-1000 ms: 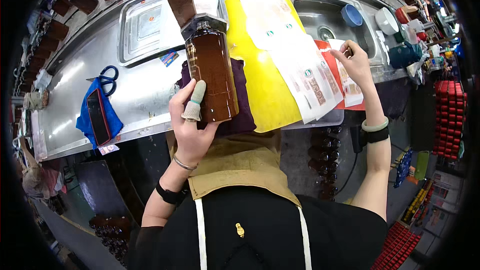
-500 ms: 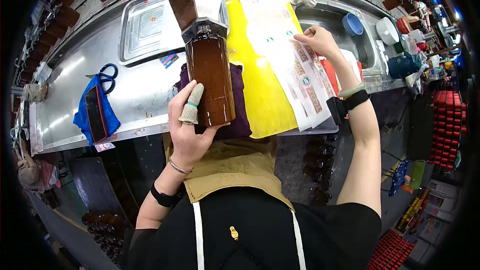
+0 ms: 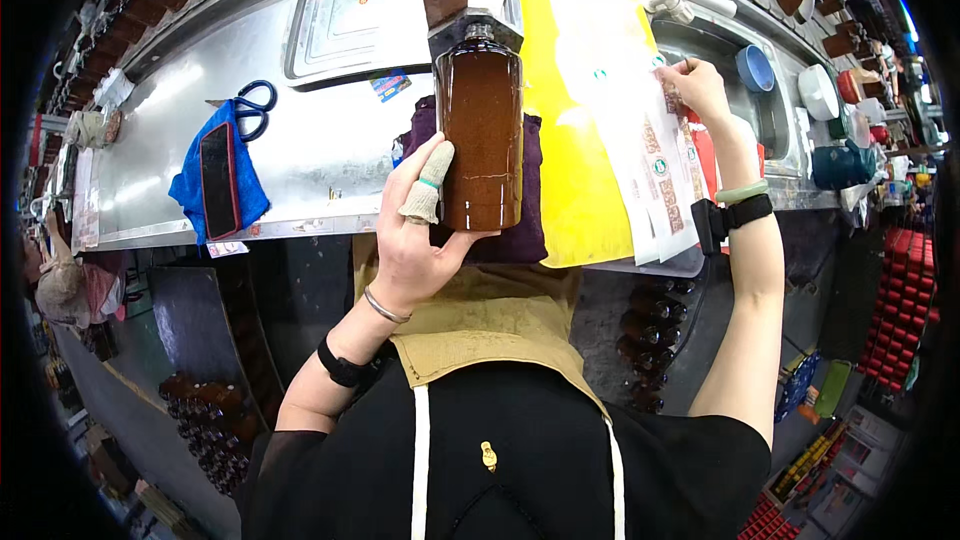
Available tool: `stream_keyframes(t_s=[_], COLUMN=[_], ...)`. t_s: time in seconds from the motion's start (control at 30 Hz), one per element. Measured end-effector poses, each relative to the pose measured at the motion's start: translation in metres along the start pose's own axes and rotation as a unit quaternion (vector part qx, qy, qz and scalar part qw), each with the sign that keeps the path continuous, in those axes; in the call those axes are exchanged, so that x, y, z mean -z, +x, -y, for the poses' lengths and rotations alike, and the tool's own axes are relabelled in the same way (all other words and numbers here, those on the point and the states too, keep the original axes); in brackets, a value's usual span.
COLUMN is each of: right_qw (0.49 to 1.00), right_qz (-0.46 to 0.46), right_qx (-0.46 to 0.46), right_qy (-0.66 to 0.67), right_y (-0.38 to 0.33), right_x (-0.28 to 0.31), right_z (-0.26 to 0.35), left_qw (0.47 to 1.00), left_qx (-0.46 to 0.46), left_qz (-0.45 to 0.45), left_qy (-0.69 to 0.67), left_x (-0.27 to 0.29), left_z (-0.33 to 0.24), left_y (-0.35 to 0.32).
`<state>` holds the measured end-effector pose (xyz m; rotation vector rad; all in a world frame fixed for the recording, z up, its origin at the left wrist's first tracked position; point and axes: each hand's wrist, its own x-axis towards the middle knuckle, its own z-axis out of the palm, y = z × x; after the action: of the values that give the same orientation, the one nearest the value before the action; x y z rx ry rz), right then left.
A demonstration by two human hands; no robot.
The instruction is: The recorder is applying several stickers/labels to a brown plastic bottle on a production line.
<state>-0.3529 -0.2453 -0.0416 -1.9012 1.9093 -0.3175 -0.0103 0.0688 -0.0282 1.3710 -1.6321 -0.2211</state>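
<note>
Grasps brown bottle (image 3: 482,140) with left hand (image 3: 412,255) at frame centre, over purple cloth (image 3: 533,195). Has right hand (image 3: 704,92) at white label sheet (image 3: 615,95), upper right; cannot tell whether pinching it.

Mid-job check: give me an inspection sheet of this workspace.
Surface: metal counter, with a yellow sheet on its right part.
Job's things: brown bottle over a purple cloth, neck pointing away from the person; label sheets lie over the yellow sheet.
Clutter: phone on a blue cloth, scissors beside it, tray farther back.
Hands: left hand against the bottle's lower left; right hand at the label sheets, grip unclear.
Cables: none clearly made out.
Surroundings: sink with a blue bowl, right.
</note>
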Motion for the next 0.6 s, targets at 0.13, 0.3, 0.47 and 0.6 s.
stream_keyframes(t_s=[0.13,0.3,0.47,0.6], right_qw=[0.981,0.961,0.99,0.954], right_qz=[0.031,-0.056,-0.045,0.037], right_qx=[0.091,0.091,0.03,-0.049], right_qy=[0.17,0.255,-0.128,-0.293], right_y=[-0.005,0.013,0.06,0.074], right_x=[0.013,0.059,0.026,-0.009], right_z=[0.004,0.001,-0.074,-0.08], left_qw=[0.999,0.997,0.996,0.998], left_qx=[0.029,0.045,0.065,0.052], left_qz=[0.021,0.03,0.017,-0.023], left_qy=[-0.037,-0.049,-0.053,-0.011], left_x=[0.002,0.002,0.0,-0.001], left_z=[0.002,0.009,0.003,0.0], left_y=[-0.006,-0.012,-0.004,-0.001])
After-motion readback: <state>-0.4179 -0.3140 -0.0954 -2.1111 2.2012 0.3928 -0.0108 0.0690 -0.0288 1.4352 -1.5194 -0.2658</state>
